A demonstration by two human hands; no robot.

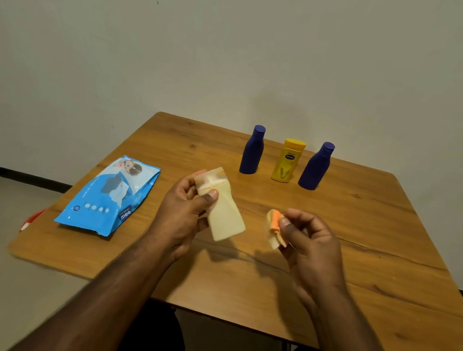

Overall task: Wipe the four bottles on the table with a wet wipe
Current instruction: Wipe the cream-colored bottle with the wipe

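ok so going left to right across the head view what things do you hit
wipes pack → left hand holding the cream bottle → right hand pinching an orange cap; along the back row, blue bottle → yellow bottle → blue bottle

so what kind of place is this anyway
Probably a plain room at home or in an office, set up for the task: a bare wooden table against a blank wall, with lotion-type bottles and a wet wipe pack on it.

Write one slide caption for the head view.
Left hand holds a cream plastic bottle; right hand pinches its orange cap.
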